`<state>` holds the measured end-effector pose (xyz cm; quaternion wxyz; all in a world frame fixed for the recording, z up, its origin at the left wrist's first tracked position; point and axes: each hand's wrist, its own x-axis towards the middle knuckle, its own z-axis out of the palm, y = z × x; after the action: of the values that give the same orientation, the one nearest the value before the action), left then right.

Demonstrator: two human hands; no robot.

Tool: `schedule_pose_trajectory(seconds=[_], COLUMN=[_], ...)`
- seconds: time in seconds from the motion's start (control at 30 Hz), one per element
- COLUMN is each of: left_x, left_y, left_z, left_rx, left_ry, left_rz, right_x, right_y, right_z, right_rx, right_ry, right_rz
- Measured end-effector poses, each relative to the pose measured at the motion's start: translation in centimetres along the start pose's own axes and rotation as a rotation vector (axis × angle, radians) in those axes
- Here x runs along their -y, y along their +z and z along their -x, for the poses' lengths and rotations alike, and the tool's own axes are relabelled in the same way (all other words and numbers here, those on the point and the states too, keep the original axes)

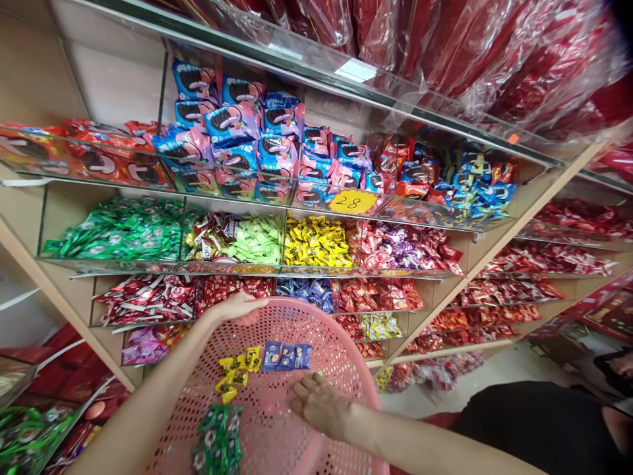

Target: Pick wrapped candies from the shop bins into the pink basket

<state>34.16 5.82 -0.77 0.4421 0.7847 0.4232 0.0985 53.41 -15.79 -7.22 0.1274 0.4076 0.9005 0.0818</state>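
Observation:
A round pink plastic basket (pixel 346 336) with a perforated wall tilts towards me. My left hand (pixel 242 308) is closed on its far rim. Down inside the basket is my right hand (pixel 319 402), palm down with the fingers curled; a speck of pale green shows at its fingertips, too small to name. Just beyond that hand, purple-blue wrapped sweets (pixel 287 356) lie in a row. Left of them is a cluster of yellow wrapped sweets (pixel 236 375). Green wrapped sweets (pixel 217 439) form a pile at the basket's near left.
Shelves ahead hold green packets (pixel 128 227), yellow sweets (pixel 319 241), blue packets (pixel 309 292) and pink-blue biscuit packs (pixel 232 125). A yellow price tag (pixel 353 201) reads 28. Red plastic-wrapped goods (pixel 445 46) sit on top. A person in black (pixel 534 429) is at lower right.

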Motion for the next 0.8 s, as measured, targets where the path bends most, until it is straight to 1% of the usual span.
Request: schedule_pose_trajectory(seconds=[0.2, 0.3, 0.4, 0.57, 0.67, 0.73, 0.8], left_x=[-0.1, -0.1, 0.0, 1.2, 2.1, 2.4, 2.5], left_y=[0.1, 0.2, 0.2, 0.2, -0.3, -0.6, -0.9], left_z=[0.0, -0.1, -0.1, 0.0, 0.6, 1.2, 1.9], left_rx=[0.009, 0.022, 0.031, -0.010, -0.017, -0.010, 0.010], left_ry=[0.000, -0.013, -0.035, -0.055, -0.057, -0.085, -0.110], left_rz=[0.027, 0.041, 0.051, 0.063, 0.081, 0.121, 0.183], right_x=[0.2, -0.1, -0.8, -2.3, -2.9, -3.0, -2.9], right_y=[0.6, 0.0, -1.9, -6.5, -8.0, -7.9, -7.1], right_z=[0.4, 0.4, 0.2, 0.1, 1.2, 2.3, 3.3], right_rx=[-0.004, 0.008, 0.016, -0.018, -0.097, -0.195, -0.301], right_ry=[0.040, 0.043, 0.028, 0.074, 0.176, 0.299, 0.433], right_rz=[-0.003, -0.024, -0.089, -0.248, -0.431, -0.583, -0.722])
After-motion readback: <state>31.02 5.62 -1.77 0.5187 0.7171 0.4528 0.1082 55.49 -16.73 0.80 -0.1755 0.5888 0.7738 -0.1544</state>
